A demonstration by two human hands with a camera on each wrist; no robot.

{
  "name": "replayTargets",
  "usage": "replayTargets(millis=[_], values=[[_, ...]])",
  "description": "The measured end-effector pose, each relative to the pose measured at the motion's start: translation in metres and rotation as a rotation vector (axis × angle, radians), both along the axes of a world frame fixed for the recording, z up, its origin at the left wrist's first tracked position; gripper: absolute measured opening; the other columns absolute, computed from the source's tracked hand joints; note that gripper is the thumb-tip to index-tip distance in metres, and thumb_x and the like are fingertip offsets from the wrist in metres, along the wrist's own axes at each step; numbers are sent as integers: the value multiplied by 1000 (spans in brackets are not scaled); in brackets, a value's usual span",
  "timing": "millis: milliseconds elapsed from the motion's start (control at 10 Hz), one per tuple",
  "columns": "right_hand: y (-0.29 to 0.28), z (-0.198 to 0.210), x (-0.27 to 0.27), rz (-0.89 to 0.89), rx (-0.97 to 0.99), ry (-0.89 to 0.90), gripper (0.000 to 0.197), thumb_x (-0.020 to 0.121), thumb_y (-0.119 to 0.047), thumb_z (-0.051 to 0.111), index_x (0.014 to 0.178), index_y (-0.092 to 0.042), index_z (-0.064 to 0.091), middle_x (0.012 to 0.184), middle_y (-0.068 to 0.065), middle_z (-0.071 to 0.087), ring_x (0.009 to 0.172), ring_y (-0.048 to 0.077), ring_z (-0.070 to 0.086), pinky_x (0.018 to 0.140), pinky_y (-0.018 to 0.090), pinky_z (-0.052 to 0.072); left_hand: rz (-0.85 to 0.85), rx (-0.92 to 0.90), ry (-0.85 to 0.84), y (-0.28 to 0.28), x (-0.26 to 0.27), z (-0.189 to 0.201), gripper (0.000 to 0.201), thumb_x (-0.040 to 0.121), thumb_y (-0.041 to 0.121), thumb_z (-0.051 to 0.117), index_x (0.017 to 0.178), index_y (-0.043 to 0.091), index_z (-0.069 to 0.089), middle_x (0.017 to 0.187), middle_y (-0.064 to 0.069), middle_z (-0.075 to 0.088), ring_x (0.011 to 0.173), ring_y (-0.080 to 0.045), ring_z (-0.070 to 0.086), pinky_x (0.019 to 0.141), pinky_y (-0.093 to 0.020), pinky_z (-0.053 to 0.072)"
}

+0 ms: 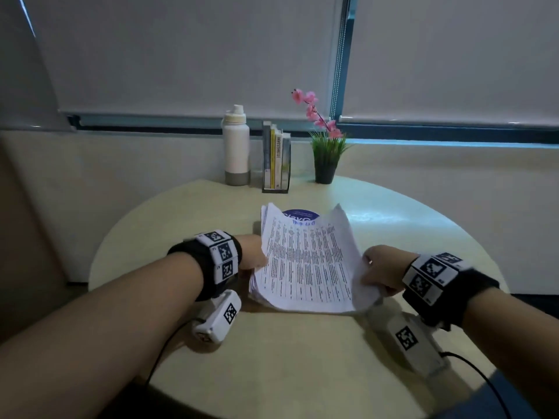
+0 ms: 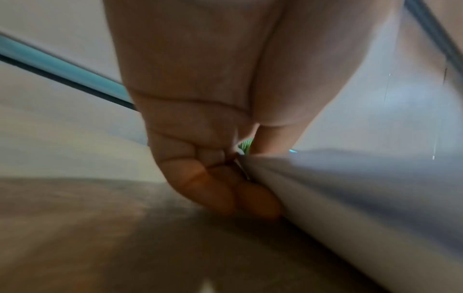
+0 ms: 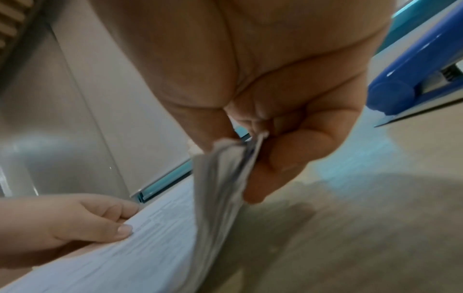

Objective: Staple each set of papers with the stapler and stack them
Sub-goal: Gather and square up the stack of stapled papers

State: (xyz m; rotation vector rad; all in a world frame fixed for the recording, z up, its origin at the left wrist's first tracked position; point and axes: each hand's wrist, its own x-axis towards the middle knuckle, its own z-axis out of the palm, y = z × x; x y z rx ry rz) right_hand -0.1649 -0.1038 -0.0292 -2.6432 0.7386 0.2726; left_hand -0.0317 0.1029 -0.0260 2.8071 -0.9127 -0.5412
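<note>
A stack of printed papers lies in the middle of the round table. My left hand holds its left edge, with curled fingers against the sheets. My right hand pinches the right edge of several sheets between thumb and fingers and lifts that edge off the table. A blue stapler shows only in the right wrist view, on the table just beyond my right hand. The head view does not show it.
At the table's far edge stand a white bottle, a small rack of books and a potted plant with pink flowers. A blue round label peeks out behind the papers. Cables trail from both wrist cameras.
</note>
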Motion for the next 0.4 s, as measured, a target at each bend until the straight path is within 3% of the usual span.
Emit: replayTargets(millis=[100, 200, 300, 400], values=[[-1, -3, 4, -15, -31, 37, 9, 81, -12, 58, 73, -9, 55, 56, 2, 52, 44, 14, 48, 33, 16, 33, 1, 64, -33, -5, 4, -1, 33, 100, 20, 41, 123, 0, 56, 123, -14, 61, 93, -23, 54, 73, -27, 40], [-2, -5, 3, -14, -61, 102, 6, 76, -16, 62, 75, -12, 58, 53, 0, 51, 43, 13, 44, 43, 18, 34, 23, 133, -56, -7, 9, -5, 31, 99, 25, 44, 110, 2, 62, 103, -12, 62, 84, -22, 55, 80, -32, 42], [-6, -5, 2, -25, -80, 135, 26, 67, -24, 67, 88, -9, 66, 60, 2, 57, 52, 19, 49, 56, 25, 40, 76, 170, -73, -8, 11, -6, 33, 98, 29, 47, 113, 3, 60, 104, -11, 61, 83, -18, 50, 81, -32, 43], [-13, -6, -6, -56, -19, 83, 52, 80, -29, 68, 123, -3, 56, 86, 7, 68, 73, 22, 58, 65, 29, 48, 100, 74, -97, -3, 9, -6, 25, 96, 28, 49, 103, 7, 60, 92, -3, 63, 74, -18, 54, 66, -24, 41]])
